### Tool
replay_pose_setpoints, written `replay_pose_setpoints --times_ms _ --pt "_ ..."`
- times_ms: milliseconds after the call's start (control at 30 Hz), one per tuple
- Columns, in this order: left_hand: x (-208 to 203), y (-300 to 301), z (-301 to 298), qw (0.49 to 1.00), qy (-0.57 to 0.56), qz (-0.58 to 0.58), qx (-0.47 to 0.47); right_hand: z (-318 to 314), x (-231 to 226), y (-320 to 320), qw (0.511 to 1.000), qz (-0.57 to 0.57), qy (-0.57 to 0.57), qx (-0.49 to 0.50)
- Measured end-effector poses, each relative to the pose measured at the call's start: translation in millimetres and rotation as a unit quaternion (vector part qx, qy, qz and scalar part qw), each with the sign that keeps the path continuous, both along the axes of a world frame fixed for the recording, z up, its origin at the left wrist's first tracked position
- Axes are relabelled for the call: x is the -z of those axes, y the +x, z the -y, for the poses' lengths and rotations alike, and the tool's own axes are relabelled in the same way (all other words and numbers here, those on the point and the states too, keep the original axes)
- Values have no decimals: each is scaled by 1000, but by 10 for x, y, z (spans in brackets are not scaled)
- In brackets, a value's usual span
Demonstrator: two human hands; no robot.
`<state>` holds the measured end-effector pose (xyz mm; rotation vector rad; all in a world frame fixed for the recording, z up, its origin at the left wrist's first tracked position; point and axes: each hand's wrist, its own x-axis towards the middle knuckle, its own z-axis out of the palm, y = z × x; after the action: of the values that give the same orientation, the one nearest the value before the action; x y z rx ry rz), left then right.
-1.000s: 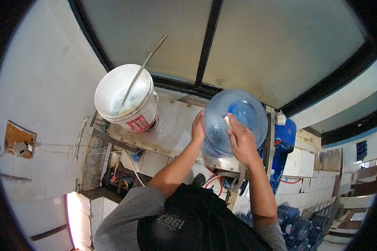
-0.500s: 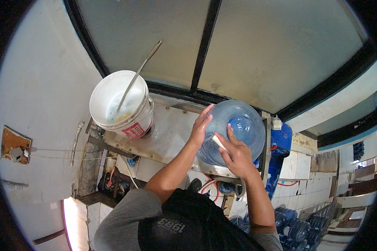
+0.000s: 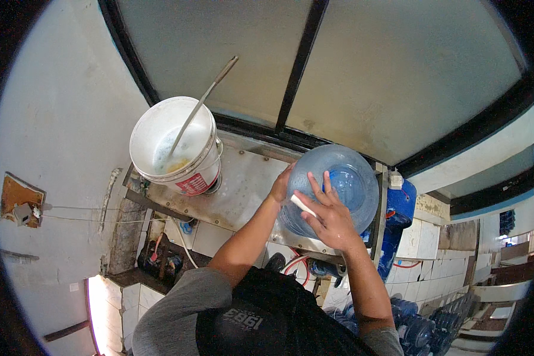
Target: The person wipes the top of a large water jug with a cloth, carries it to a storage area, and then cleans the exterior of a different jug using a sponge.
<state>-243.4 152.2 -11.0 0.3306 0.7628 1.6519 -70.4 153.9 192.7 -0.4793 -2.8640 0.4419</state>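
Note:
A large clear blue water jug [image 3: 362,202] stands on a metal-topped bench with its round end facing up. My left hand [image 3: 281,183] braces the jug's left side; its fingertips are partly hidden behind the curved wall. Over the top lies my right hand [image 3: 332,218], its fingers spread across the plastic. A small white block [image 3: 302,205], perhaps a sponge or a brush handle, is held under that hand, against the jug. Left of the jug is a white bucket [image 3: 199,163] with suds and some yellowish matter inside. A long-handled tool [image 3: 203,99] leans in the bucket.
The metal bench top [image 3: 246,178] runs beneath jug and bucket, against a dark-framed frosted window [image 3: 397,77]. A blue plastic container [image 3: 400,204] stands to the right. Several water jugs [image 3: 415,329] are on the floor at lower right. Hoses [image 3: 299,267] lie below the bench.
My right hand has slid a little up and left over the jug with the white block, its fingers spreading wider. The left hand has shifted slightly down around the jug's side.

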Motion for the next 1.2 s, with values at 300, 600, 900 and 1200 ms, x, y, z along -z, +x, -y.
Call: replay_pose_setpoints --times_ms 300,600,900,1200 --pt "-152 229 202 992 -40 -49 -110 3 92 -159 979 -87 -147 113" --pt "-330 -113 -222 995 -88 -11 43 -153 91 4 972 -89 -200 82" --pt "2038 -17 37 988 57 -51 -137 -227 -103 -44 958 -43 -282 17" --pt "-465 452 239 983 28 -93 -159 -272 -3 201 964 -64 -242 93"
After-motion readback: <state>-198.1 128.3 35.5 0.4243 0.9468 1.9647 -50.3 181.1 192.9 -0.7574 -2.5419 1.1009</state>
